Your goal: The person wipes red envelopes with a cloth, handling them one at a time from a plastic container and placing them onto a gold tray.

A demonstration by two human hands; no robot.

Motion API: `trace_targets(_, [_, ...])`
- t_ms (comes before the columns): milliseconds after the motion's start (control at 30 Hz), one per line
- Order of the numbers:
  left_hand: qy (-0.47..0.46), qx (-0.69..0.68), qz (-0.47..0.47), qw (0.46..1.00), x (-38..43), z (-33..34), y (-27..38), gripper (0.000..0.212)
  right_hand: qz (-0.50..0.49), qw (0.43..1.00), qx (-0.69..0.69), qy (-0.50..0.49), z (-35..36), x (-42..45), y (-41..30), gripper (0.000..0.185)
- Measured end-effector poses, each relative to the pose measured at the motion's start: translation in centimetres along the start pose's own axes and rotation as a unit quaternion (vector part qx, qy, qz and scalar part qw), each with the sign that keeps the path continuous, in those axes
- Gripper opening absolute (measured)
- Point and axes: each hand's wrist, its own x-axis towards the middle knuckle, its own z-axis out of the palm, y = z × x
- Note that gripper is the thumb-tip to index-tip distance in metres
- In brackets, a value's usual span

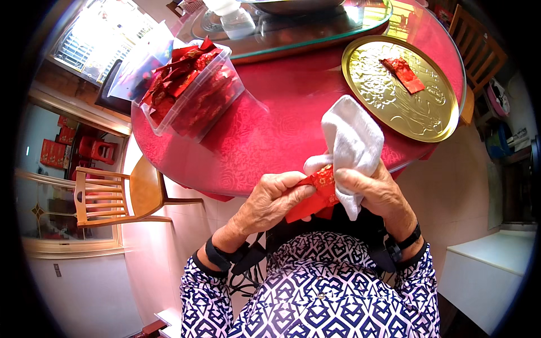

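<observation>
Pinched between the thumb and fingers of my left hand (277,200) is a red paper envelope (312,203) with gold print. My right hand (376,190) grips a white cloth (353,139), pressed against the envelope's right end. Both hands are just in front of the table's near edge, above my lap. Part of the envelope is covered by the cloth and the fingers. Another red envelope (405,76), gold-printed and creased, lies on a round gold embossed tray (422,114) at the right.
A clear plastic tub (203,112) full of red packets stands on the red-covered table (270,139) at the left. Behind are a glass turntable (304,46) and a translucent bottle (236,23). A wooden chair (146,186) is at the left, another wooden chair (477,50) at far right.
</observation>
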Motion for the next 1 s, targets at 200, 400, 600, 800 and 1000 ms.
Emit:
trace_targets(200, [0.015,0.147,0.098,0.984,-0.1,0.4,-0.3,0.018,-0.060,0.966,-0.229,-0.101,-0.3,-0.2,0.0,0.025])
trace_targets(400, [0.018,0.204,0.130,0.970,0.2,0.5,0.1,0.017,-0.140,0.978,-0.149,0.043,0.8,1.4,0.7,0.018])
trace_targets(600, [0.075,-0.050,0.005,0.996,0.4,0.2,0.1,0.021,-0.125,0.991,0.015,-0.047,0.4,0.5,0.0,0.038])
trace_targets(800, [0.061,0.030,-0.010,0.998,0.3,0.0,-0.4,0.023,-0.139,0.976,-0.167,0.002,0.3,0.7,0.5,0.025])
trace_targets(1000, [0.171,0.432,0.319,0.826,0.5,0.9,1.6,0.050,-0.271,0.933,-0.219,0.093,0.6,2.7,1.6,0.017])
